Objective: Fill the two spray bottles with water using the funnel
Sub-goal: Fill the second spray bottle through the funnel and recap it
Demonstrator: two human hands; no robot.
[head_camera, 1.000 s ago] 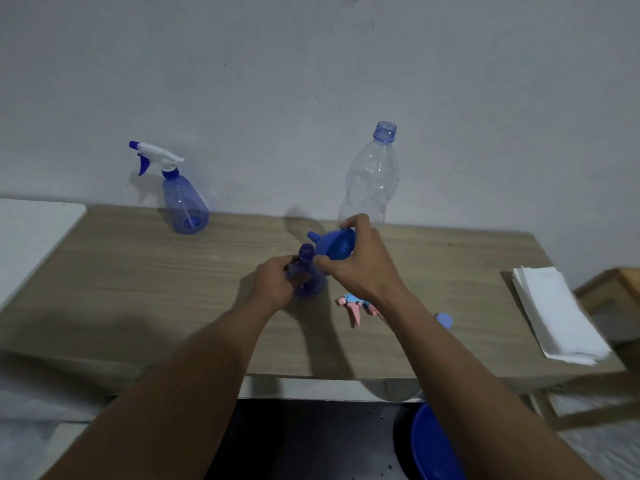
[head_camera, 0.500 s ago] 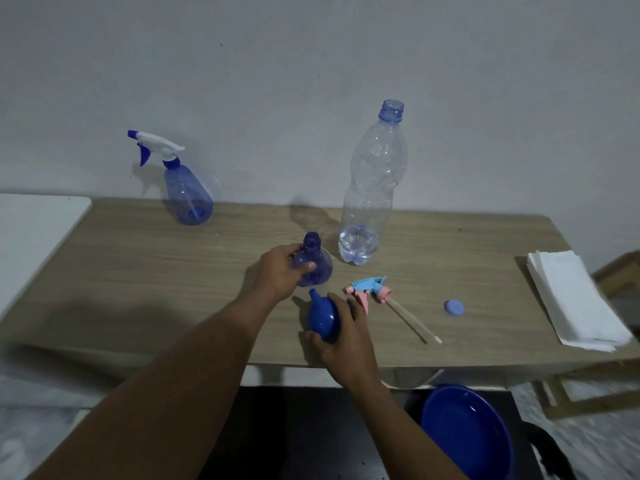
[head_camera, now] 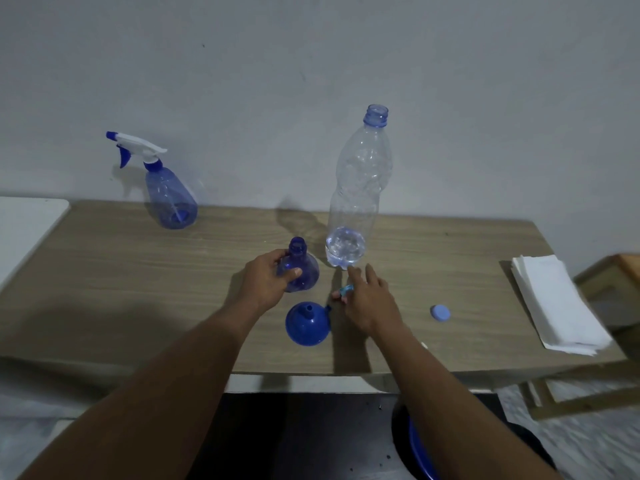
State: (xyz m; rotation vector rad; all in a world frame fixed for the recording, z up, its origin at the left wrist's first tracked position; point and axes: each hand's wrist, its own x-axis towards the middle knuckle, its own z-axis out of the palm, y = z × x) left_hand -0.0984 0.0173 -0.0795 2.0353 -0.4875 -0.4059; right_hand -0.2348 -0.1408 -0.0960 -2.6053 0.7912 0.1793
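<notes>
Now your left hand (head_camera: 268,284) grips the open spray bottle (head_camera: 300,271) on the desk (head_camera: 138,289); your right hand (head_camera: 367,303), fingers loosely spread, covers the sprayer head (head_camera: 345,291) beside the funnel (head_camera: 307,324).

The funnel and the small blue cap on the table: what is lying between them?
In the head view, the right hand and its forearm lie between the funnel and the cap, reaching over the table. Otherwise bare wood.

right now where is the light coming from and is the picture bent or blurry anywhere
Head view: dim light; the water bottle casts its shadow to the left on the table, so the light seems to come from the right. The table's far edge bows, a wide-angle effect. The right hand looks slightly soft.
</notes>
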